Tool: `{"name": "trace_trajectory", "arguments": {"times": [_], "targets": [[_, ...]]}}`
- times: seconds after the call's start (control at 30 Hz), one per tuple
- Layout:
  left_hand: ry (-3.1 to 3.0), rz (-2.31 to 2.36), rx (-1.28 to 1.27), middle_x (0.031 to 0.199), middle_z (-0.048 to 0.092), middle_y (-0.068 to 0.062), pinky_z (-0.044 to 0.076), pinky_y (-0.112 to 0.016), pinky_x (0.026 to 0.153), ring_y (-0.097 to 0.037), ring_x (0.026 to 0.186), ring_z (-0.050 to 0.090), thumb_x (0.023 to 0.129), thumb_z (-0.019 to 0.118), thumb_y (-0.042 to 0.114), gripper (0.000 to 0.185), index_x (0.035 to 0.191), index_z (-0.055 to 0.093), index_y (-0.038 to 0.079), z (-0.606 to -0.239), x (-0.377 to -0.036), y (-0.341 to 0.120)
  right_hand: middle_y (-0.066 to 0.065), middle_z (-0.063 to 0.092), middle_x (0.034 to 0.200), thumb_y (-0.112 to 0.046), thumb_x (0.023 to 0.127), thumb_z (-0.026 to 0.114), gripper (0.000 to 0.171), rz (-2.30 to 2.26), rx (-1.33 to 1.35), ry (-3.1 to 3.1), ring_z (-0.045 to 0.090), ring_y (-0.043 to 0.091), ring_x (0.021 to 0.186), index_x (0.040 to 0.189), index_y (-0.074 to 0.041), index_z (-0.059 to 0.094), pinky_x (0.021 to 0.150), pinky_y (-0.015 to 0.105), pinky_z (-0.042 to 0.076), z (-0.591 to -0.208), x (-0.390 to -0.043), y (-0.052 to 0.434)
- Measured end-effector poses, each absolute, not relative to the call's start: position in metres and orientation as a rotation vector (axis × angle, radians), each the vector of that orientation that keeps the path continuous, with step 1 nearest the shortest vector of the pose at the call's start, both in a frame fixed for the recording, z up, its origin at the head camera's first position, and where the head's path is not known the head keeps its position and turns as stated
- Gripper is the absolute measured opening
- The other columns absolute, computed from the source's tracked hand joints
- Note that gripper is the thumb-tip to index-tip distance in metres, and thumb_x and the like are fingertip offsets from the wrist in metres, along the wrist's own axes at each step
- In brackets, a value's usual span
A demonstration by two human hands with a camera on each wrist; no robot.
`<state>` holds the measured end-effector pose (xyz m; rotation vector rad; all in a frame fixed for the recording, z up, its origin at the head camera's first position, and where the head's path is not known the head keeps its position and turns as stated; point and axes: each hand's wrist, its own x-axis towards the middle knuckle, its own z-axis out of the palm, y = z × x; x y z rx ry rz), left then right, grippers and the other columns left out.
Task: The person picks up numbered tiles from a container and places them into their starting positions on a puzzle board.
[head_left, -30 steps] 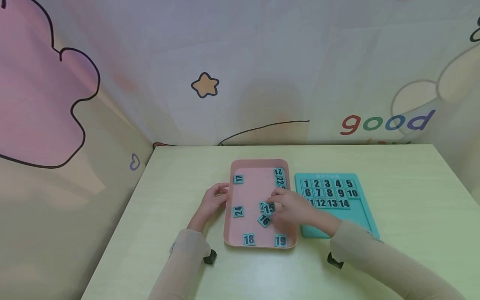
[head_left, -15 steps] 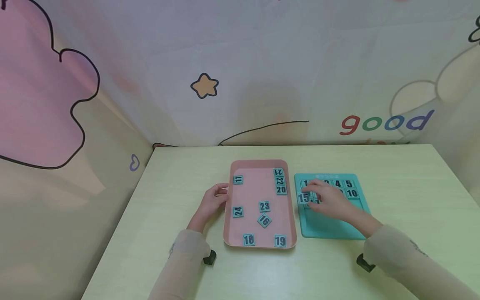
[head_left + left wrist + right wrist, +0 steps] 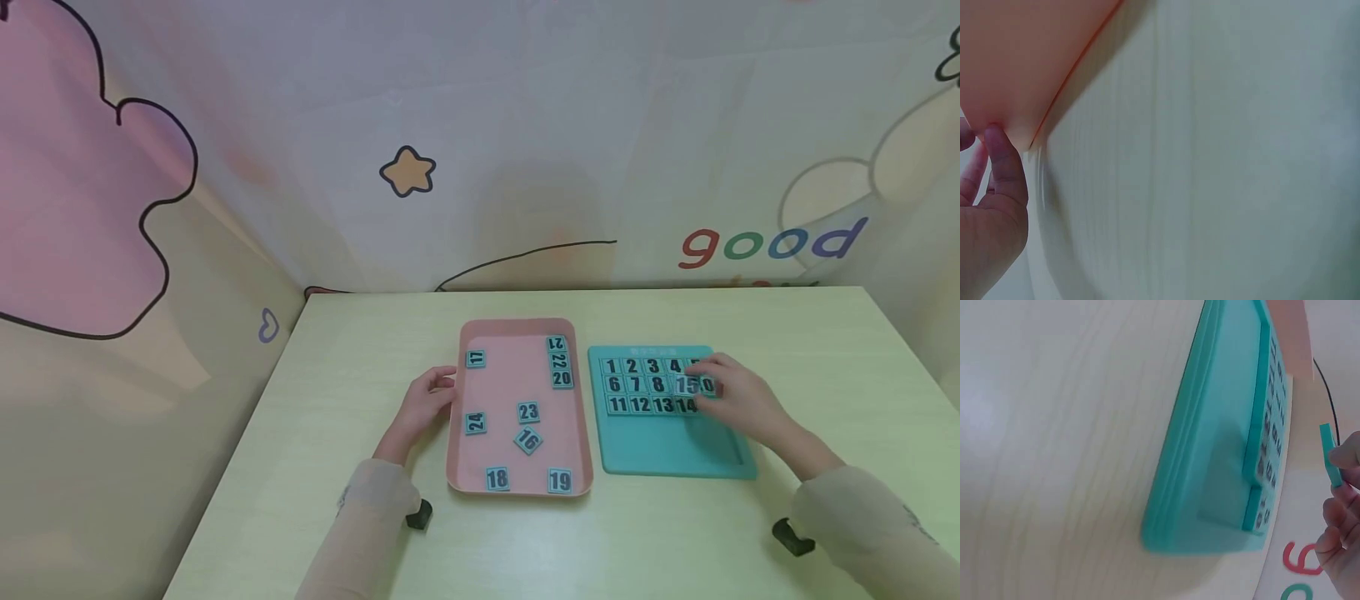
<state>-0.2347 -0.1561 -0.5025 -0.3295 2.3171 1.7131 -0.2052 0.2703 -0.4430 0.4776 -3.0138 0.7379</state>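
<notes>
"Quick, hands?"
"Left hand (image 3: 422,412) pinches the left rim of the pink tray (image 3: 495,392); steadying it, I'd guess. Right hand (image 3: 750,400): thumb and finger narrow on the 15 tile (image 3: 686,384), which is over the teal board (image 3: 652,450), raised off it."
"Handling tips?"
"From my end: grip by the edges, number upright, tile level. Clear its neighbours, square it beside the 14 tile (image 3: 684,406), lower flat. A tilt could catch that edge."
"Can't see?"
"Left fingertips, partly. Right wrist view gets 15 edge-on, no number, hand cut off. Slot right of the 8 tile (image 3: 657,384) is covered; the 5 tile (image 3: 695,363) and 10 tile (image 3: 707,385) partly. Board's far lettering (image 3: 652,352): too faint. Wall drawing (image 3: 952,58) beyond: cropped."
</notes>
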Motion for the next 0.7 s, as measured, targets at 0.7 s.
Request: {"name": "trace_trajectory", "arguments": {"times": [0.7], "targets": [[2.322, 1.717, -0.308, 0.106, 0.054, -0.008, 0.047, -0.027, 0.081, -0.018, 0.091, 0.051, 0.084, 0.054, 0.012, 0.035, 0.119, 0.052, 0.013, -0.501, -0.234, -0.156, 0.022, 0.049, 0.106, -0.007, 0.075, 0.060, 0.034, 0.777, 0.348, -3.187, 0.045, 0.022, 0.075, 0.107, 0.004, 0.057, 0.057, 0.025, 0.036, -0.474, -0.205, 0.311]]}}
